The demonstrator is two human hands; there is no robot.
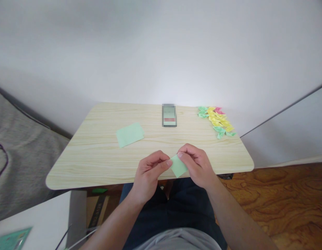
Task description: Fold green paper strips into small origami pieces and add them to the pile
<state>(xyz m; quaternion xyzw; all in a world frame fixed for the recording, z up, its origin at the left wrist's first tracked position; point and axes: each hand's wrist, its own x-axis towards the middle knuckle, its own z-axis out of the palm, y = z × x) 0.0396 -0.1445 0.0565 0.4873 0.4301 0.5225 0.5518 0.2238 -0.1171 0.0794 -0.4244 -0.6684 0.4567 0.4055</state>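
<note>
A small light-green square of paper [178, 167] is held up between my two hands, close to the table's front edge. My left hand [150, 172] pinches its left corner between thumb and fingers. At the top right, my right hand [196, 163] grips the same paper, thumb on its face. Further left on the table lie light-green paper sheets [129, 134], apart from both hands. Several folded paper pieces in yellow [218, 118], green [220, 131] and pink [219, 110] are grouped at the back right.
A phone-like device [169, 115], its screen blurred, lies at the back middle of the wood-patterned table [85, 156]. A white wall rises behind. Below left are a white box-like surface [43, 218] and a cardboard box [98, 208]. Grey fabric [25, 149] hangs at left.
</note>
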